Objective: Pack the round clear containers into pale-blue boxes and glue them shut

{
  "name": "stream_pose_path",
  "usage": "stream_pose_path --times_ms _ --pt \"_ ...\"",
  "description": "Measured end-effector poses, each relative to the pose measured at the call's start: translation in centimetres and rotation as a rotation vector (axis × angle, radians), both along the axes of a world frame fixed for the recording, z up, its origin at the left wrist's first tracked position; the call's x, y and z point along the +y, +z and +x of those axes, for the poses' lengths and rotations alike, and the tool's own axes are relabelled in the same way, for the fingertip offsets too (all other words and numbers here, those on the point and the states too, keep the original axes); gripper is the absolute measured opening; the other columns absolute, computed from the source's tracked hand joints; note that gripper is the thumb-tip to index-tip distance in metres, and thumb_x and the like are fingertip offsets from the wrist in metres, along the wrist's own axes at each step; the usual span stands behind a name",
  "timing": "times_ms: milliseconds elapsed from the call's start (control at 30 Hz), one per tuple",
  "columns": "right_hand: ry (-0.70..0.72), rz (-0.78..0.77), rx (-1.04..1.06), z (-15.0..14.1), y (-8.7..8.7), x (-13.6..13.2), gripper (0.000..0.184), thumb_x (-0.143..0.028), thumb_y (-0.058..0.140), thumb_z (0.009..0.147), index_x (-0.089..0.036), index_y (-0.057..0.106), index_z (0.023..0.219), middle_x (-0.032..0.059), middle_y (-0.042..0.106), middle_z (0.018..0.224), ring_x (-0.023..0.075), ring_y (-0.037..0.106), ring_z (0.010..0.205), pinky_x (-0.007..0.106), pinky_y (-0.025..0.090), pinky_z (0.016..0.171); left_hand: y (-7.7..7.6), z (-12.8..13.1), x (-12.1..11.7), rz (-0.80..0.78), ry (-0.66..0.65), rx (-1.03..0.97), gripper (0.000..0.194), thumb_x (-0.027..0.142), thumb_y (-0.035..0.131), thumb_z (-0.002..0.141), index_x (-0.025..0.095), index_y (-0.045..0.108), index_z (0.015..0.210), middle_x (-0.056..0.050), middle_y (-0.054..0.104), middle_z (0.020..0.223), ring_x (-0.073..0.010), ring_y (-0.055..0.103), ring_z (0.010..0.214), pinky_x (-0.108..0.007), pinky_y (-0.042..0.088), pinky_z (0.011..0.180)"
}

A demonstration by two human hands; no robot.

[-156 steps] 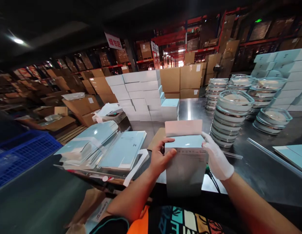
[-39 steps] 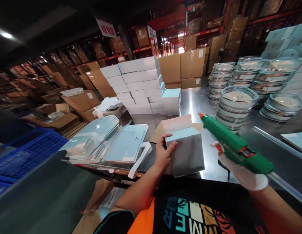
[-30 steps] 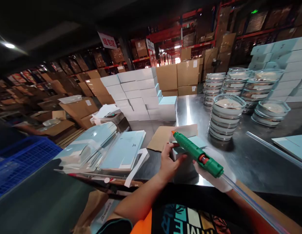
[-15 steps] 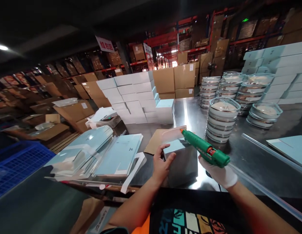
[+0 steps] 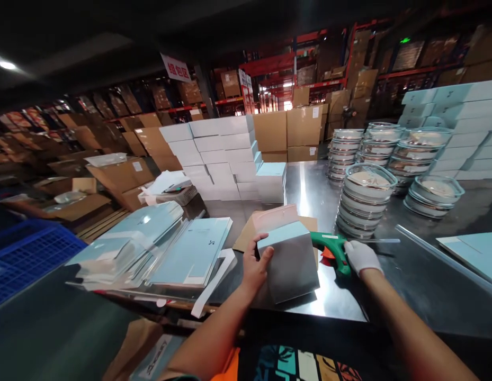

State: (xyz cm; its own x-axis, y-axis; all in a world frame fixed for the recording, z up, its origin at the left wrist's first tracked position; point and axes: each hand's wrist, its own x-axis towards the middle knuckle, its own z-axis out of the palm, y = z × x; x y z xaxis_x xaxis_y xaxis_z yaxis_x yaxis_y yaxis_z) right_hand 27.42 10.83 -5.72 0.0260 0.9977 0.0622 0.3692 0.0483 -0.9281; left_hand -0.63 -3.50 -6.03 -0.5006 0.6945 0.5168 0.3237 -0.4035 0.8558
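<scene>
A pale blue cardboard box (image 5: 287, 259) stands on the steel table (image 5: 396, 286) in front of me, its top flap standing open at the back. My bare left hand (image 5: 256, 264) grips the box's left upper corner. My right hand (image 5: 360, 255), in a white glove, is closed round the handle of a green glue gun (image 5: 329, 247) that lies low on the table just right of the box, nozzle hidden behind it.
Flat blue box blanks (image 5: 190, 248) lie fanned out to the left. Stacked white boxes (image 5: 225, 153) stand behind them. Stacks of glass dishes (image 5: 365, 198) fill the right, a clear strip (image 5: 440, 254) beside them. A blue crate (image 5: 27, 254) sits far left.
The right hand has lowered the glue gun from above the box's top down to the table beside it. The left hand has turned the box a little.
</scene>
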Motion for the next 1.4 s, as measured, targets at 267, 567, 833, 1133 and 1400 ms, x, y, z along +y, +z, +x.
stream_pose_path --times_ms 267,567,833,1133,1400 --pt "0.464 0.120 0.370 -6.3 2.7 -4.3 0.055 -0.055 0.067 0.088 -0.026 0.062 0.135 0.0082 0.078 0.116 0.0276 0.074 0.108 0.041 0.062 0.094 -0.4 0.1 0.2 0.037 -0.204 0.061 0.065 0.076 0.076 0.083 0.020 0.073 0.115 -0.011 0.075 0.110 -0.0298 0.071 0.103 -0.041 0.056 0.093" --pt "0.651 0.279 0.243 -5.5 3.5 -4.6 0.061 -0.057 0.088 0.078 -0.027 0.067 0.126 0.0101 0.066 0.148 0.0338 0.057 0.144 0.051 0.044 0.124 -2.1 -1.2 0.8 0.180 -0.244 0.143 0.060 0.073 0.080 0.082 0.022 0.067 0.112 -0.016 0.064 0.132 -0.0365 0.058 0.138 -0.052 0.043 0.118" --pt "0.745 0.520 0.144 -4.6 2.8 -5.8 0.020 -0.033 0.079 0.094 -0.027 0.074 0.113 0.0096 0.053 0.166 0.0293 0.051 0.153 0.054 0.037 0.130 0.5 -2.5 1.0 0.235 -0.411 0.241 0.045 0.063 0.087 0.082 0.024 0.078 0.103 -0.012 0.071 0.113 -0.0320 0.070 0.121 -0.052 0.054 0.111" --pt "0.817 0.582 0.066 -4.8 2.9 -6.8 0.019 -0.033 0.067 0.103 -0.031 0.079 0.118 0.0073 0.062 0.156 0.0281 0.057 0.148 0.054 0.043 0.127 3.1 -3.2 0.0 0.140 -0.548 0.423 0.039 0.064 0.068 0.097 0.029 0.085 0.101 -0.013 0.082 0.116 -0.0363 0.064 0.137 -0.066 0.044 0.121" --pt "0.856 0.594 0.121 -4.4 2.8 -7.3 0.018 -0.035 0.067 0.104 -0.034 0.083 0.113 0.0065 0.069 0.146 0.0264 0.063 0.140 0.051 0.048 0.123 5.6 -3.3 -0.8 0.129 -0.688 0.872 0.034 0.032 0.071 0.100 0.031 0.075 0.134 -0.009 0.076 0.137 -0.0303 0.062 0.142 -0.053 0.051 0.120"
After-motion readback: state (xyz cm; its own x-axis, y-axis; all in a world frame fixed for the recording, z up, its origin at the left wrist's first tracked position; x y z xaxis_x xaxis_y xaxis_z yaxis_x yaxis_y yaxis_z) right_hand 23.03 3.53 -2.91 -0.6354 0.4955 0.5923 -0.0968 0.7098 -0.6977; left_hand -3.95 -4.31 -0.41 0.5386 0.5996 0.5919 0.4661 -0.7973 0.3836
